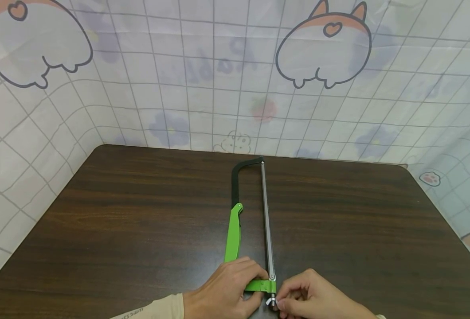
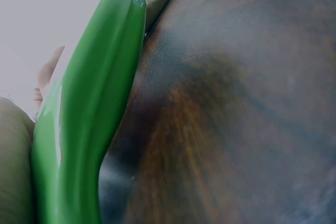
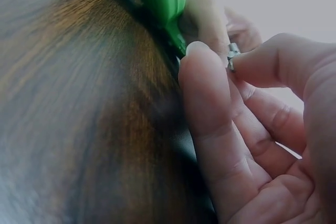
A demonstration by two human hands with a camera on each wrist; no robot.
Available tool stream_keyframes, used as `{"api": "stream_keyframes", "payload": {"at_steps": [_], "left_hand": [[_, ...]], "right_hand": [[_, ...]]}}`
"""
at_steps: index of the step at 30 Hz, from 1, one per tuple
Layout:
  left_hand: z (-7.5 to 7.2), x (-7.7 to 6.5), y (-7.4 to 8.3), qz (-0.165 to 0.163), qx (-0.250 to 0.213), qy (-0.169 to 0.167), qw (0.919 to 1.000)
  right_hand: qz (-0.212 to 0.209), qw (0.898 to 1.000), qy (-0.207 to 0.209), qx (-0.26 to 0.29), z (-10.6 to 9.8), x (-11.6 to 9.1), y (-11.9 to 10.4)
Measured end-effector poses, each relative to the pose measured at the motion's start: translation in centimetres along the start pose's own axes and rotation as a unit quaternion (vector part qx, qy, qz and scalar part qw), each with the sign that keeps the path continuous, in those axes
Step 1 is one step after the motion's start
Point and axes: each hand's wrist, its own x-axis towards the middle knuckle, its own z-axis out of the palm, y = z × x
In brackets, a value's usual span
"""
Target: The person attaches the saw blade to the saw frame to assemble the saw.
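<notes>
A hacksaw (image 1: 233,235) with a green and black frame lies on the table, its far end pointing away from me. Its long silvery blade (image 1: 267,212) runs along the right side. My left hand (image 1: 231,288) grips the near green end, fingers and thumb on either side of the bracket. The green handle (image 2: 94,87) fills the left part of the left wrist view. At the near end of the blade sits a small metal wing nut (image 1: 270,301). My right hand (image 1: 315,297) pinches the wing nut between thumb and forefinger, its other fingers curled beneath.
The dark wood-grain table (image 1: 139,212) has rounded far corners. A white gridded cloth (image 1: 203,88) with cartoon animals hangs behind it and along both sides.
</notes>
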Motion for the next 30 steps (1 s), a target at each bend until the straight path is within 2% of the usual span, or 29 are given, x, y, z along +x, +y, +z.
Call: {"api": "stream_keyframes", "payload": {"at_steps": [7, 12, 17, 23, 26, 30], "left_hand": [[0.02, 0.00, -0.03, 0.002, 0.006, 0.001, 1.0000], [0.00, 0.02, 0.00, 0.005, 0.011, 0.002, 0.9999], [0.01, 0.00, 0.02, 0.004, 0.014, 0.002, 0.9999], [0.01, -0.03, -0.01, 0.002, 0.009, 0.002, 1.0000], [0.01, -0.02, -0.01, 0.004, 0.010, 0.003, 0.9999], [0.02, -0.01, -0.03, 0.002, 0.008, 0.002, 1.0000]], "right_hand": [[-0.015, 0.999, 0.001, -0.034, 0.14, 0.23, -0.12], [-0.009, 0.999, 0.008, -0.040, 0.14, 0.15, 0.02], [-0.037, 0.997, 0.012, -0.068, 0.16, 0.17, 0.36], [-0.052, 0.995, 0.018, -0.083, 0.18, 0.25, 0.57], [-0.044, 0.996, 0.020, -0.077, 0.18, 0.20, 0.59], [-0.025, 0.999, 0.016, -0.035, 0.11, -0.05, 0.49]]}}
